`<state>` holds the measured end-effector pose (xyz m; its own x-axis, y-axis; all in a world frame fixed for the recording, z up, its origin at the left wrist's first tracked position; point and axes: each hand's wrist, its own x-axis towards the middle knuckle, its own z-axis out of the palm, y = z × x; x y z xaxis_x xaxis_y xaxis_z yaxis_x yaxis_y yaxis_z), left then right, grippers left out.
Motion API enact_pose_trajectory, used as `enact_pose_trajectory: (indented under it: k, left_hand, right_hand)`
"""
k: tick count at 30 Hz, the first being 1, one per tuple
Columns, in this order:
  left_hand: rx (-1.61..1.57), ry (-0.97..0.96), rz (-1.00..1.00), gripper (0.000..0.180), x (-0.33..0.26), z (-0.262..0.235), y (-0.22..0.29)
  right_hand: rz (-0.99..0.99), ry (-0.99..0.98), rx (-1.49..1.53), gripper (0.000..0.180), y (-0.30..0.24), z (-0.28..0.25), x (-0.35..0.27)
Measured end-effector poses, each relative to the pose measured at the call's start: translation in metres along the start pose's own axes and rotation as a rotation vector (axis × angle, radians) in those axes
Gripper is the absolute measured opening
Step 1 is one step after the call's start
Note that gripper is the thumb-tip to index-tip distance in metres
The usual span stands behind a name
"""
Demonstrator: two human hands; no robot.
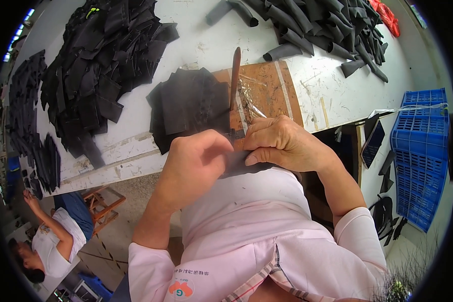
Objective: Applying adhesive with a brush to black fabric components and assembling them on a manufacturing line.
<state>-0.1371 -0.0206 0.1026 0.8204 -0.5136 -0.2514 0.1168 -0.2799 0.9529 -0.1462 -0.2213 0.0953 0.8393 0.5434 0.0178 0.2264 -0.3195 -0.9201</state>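
Close to my body, at the table's front edge, I hold a dark grey-black fabric piece (pixel 235 164) that looks folded or rolled. My right hand (pixel 287 143) is closed on its right end, the thumb pressed along the top. At the other end, my left hand (pixel 196 163) curls round the fabric, its fingertips partly hidden and slightly blurred. Just beyond my hands, a narrow brown upright stick-like tool (pixel 235 75) rises beside a brown wooden board (pixel 279 83). A stack of flat black fabric pieces (pixel 189 108) lies left of it, overhanging the table edge.
A big heap of flat black pieces (pixel 103 65) covers the table's left. Rolled dark tubes (pixel 317 30) pile up at the far right, near a red plastic bag (pixel 386 17). Blue crates (pixel 420 156) stand at right. Another person (pixel 60 234) sits at the lower left, near a wooden stool (pixel 103 206).
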Motion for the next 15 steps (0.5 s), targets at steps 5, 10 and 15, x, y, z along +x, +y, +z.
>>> enact_pose_trajectory:
  k: [5, 10, 15]
  left_hand:
    - [0.099, 0.267, 0.084, 0.006, -0.005, 0.018, -0.014]
    - [-0.314, 0.486, 0.103, 0.009, -0.009, 0.046, -0.012]
    - [0.386, 0.711, 0.415, 0.009, -0.006, 0.051, -0.034]
  right_hand:
    - [-0.134, 0.537, -0.752, 0.023, 0.005, 0.016, 0.007]
    - [-0.089, 0.531, -0.100, 0.036, -0.008, 0.042, -0.003]
    - [-0.148, 0.507, -0.239, 0.028, 0.003, 0.050, 0.002]
